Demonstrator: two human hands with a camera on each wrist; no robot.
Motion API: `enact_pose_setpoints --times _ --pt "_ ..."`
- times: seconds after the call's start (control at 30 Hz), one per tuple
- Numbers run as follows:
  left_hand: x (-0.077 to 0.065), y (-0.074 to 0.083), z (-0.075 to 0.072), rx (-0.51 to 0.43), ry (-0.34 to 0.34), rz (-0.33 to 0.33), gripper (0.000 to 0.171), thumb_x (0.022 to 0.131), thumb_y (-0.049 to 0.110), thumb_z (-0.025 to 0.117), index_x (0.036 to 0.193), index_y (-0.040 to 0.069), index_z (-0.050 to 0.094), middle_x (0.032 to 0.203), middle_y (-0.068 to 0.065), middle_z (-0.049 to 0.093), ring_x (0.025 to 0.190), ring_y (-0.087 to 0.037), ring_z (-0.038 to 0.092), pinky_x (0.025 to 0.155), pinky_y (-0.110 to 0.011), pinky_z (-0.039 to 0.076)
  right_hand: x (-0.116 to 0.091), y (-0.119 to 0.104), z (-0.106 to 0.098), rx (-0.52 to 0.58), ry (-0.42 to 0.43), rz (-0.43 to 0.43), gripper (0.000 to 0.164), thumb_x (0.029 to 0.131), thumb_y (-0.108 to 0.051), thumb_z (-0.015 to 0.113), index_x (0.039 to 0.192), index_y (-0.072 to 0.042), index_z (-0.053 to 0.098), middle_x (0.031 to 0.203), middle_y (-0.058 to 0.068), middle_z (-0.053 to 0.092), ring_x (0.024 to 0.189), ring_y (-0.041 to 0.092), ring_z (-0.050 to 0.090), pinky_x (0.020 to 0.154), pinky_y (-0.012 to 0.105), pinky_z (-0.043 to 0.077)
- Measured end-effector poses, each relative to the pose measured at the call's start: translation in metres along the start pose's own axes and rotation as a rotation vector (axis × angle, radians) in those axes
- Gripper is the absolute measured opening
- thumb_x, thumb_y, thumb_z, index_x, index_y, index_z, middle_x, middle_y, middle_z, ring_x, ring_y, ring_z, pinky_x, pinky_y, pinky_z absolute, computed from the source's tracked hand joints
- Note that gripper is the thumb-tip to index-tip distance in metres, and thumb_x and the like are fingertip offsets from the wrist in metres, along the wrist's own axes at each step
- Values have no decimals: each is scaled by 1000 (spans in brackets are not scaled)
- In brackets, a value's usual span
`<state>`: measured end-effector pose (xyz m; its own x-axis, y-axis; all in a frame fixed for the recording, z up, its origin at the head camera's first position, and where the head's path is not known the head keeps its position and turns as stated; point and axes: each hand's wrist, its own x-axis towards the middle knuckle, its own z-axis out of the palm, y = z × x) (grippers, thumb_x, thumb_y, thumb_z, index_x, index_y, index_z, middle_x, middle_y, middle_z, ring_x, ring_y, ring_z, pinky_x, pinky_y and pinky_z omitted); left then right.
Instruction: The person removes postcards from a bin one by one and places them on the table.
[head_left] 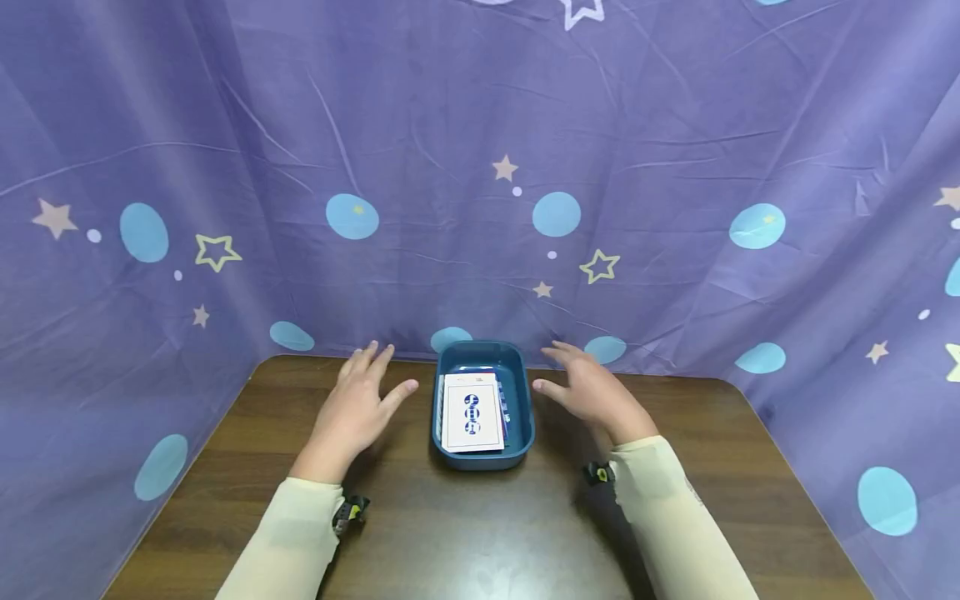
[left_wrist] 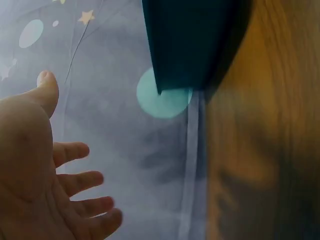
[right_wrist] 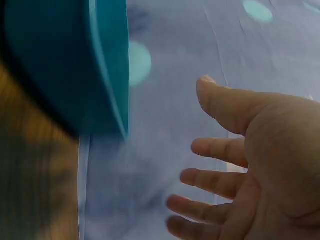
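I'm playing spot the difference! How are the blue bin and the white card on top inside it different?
The blue bin is plain, but the white card has a blue design printed on it.
The bin is bigger; the card fits inside it.
The bin has raised walls, while the card looks flat.
Both are longer than they are wide.
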<state>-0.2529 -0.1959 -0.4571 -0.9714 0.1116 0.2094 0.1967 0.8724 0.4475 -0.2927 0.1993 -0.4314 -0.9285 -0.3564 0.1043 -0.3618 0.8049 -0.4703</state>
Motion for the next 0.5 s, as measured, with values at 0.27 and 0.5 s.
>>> enact_pose_setpoints --times 0.27,0.5 --pt "13 8 31 -380 -206 -160 84 118 62 48 177 5 31 179 -32 38 163 -54 43 131 -70 45 51 -50 16 1 -224 38 66 110 -47 76 156 -2 64 153 20 72 138 35 73 119 56 61" --pt "14 8 62 -921 -309 -376 62 117 49 60 158 2 52 137 -26 65 100 -30 73 67 -41 72 88 -66 33 -5 -436 216 64 108 -44 78 151 2 67 125 17 80 96 28 84 84 39 71"
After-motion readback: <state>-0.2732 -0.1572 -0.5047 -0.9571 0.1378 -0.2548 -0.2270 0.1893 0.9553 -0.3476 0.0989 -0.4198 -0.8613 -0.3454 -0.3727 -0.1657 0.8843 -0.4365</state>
